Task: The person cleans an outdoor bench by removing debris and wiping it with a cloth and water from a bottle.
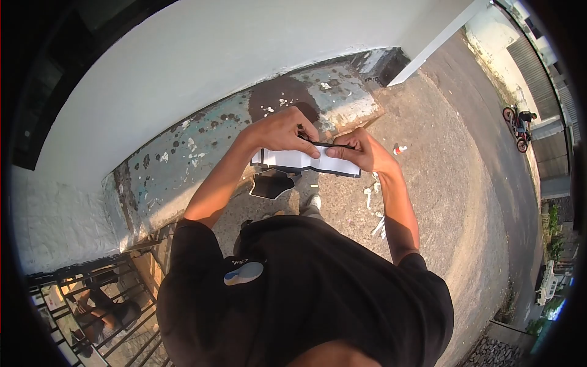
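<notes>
Two hands, logged from my remote post: left hand [286, 132] and right hand [363, 153] pinch one dark-edged white piece [306, 161] above the ground [434, 183], apparently working its far edge, the next move calling for even grip.

Beyond the left hand [284, 131]: ledge [208, 131], paint flaking and blotched, against a white wall [244, 43]. Right of the right hand [365, 153]: red-and-white item [399, 149], unidentified, on ground; well farther right, motorcycle [518, 128]. Behind the left hand: metal bars [142, 296], person [127, 315] beyond.
</notes>
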Available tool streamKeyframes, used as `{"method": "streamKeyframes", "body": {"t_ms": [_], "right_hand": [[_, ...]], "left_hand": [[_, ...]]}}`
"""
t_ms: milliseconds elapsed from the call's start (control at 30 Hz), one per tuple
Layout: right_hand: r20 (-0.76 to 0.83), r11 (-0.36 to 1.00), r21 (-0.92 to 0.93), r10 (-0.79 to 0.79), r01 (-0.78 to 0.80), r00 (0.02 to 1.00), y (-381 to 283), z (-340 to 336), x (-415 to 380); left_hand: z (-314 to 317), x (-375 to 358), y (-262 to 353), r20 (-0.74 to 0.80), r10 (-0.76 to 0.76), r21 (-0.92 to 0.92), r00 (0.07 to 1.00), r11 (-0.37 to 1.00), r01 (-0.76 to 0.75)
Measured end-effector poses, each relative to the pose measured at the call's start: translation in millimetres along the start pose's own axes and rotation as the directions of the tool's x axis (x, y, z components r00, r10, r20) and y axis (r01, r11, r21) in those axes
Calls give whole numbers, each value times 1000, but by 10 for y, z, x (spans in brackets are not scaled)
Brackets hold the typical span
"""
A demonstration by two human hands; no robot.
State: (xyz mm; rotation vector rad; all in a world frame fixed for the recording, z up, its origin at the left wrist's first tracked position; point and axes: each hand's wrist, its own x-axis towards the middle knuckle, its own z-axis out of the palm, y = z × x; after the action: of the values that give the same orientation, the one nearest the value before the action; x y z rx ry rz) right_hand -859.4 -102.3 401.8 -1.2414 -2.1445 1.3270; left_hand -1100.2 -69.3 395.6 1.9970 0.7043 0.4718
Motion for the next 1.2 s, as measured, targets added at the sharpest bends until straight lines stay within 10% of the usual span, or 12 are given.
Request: {"method": "streamKeyframes", "body": {"t_ms": [133, 200, 267, 333, 567, 867, 1200], "right_hand": [[34, 990, 138, -43, 38, 999, 130, 40, -6], [-300, 861, 469, -55, 197, 952, 646, -409, -311], [-736, 892, 374, 118, 255, 667, 860, -850, -772], [-734, 960, 279, 215, -2, 644, 937, -1072, -1056], [-706, 789, 573, 338, 221, 622, 1216, -281, -634], [-458, 692, 722, 474, 4, 752, 1837, 780, -410], [-190, 836, 384, 487, -392, 853, 3747, 1760, 383]], "left_hand": [[6, -108, -46, -74, 25, -101, 997, 994, -33], [-361, -477, -256, -339, -59, -115, 939, 993, 21], [-818, -1058, -522, -576, -255, -252, 777, 959, 128], [-883, -1205, -667, -554, -347, -142, 756, 935, 325], [376, -656, -1850, -562, -361, -172, 744, 931, 322], [2257, -295, -3062, -411, -537, -308, 736, 842, 442], [3740, -489, -4479, -255, -840, -441, 478, 541, 716]]}}
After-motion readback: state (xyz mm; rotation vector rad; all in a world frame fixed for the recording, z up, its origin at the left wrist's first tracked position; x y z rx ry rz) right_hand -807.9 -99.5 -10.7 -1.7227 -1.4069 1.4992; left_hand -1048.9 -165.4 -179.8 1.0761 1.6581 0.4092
